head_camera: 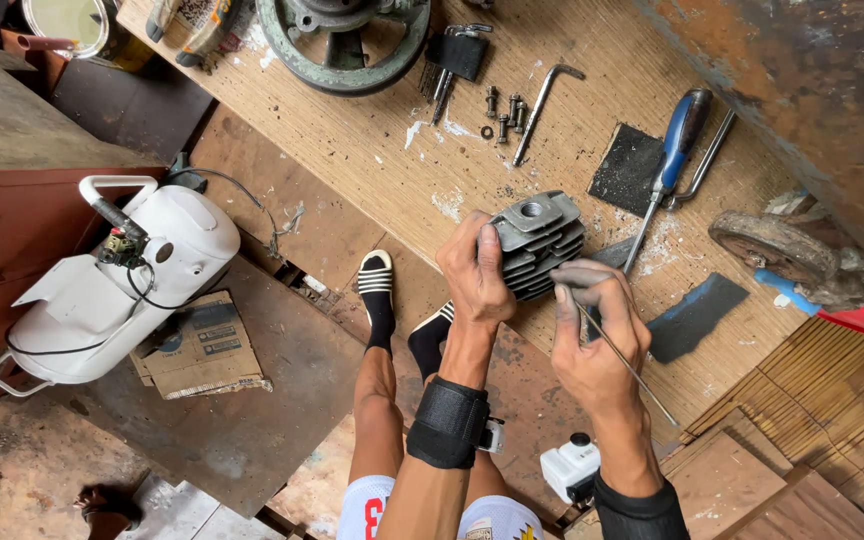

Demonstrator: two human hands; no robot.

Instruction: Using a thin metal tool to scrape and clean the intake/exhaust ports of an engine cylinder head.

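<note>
Steadiness matters: left hand (474, 275) fingers clamp finned cylinder head (537, 243) on table (392, 150) edge, right hand (597, 335) fingers pinch thin metal pick (624, 362) just beside the fins, best scraped gently.

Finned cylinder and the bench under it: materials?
Finned cylinder: looks like cast metal, likely aluminium; dull grey, matte, with thin cooling fins. Left hand holds it. Bench: wood board, probably plywood; tan, straight grain, bare and scuffed with white smears.
</note>
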